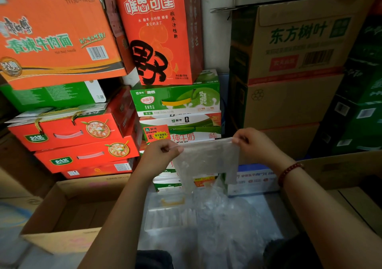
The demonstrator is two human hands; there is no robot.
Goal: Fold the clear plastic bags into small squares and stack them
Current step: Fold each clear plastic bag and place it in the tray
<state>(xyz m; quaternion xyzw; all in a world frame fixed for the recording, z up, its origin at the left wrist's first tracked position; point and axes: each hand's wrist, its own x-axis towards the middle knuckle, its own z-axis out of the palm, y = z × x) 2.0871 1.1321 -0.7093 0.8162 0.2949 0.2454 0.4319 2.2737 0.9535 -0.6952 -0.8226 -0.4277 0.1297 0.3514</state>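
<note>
Left hand [160, 153], right hand [253, 142], plastic bag [206, 159] before stacked cartons [177, 99]

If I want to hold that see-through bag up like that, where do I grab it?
Grab the clear plastic bag by its top edge, one corner in each hand, coming from above and from either side. That is how the left hand and right hand pinch it: the top stays stretched flat between them and the floppy rest hangs straight down, probably easiest for folding.

a pale surface [266, 208] carries a loose heap of clear plastic bags [223, 213] beside folded bags [171, 215]
</note>
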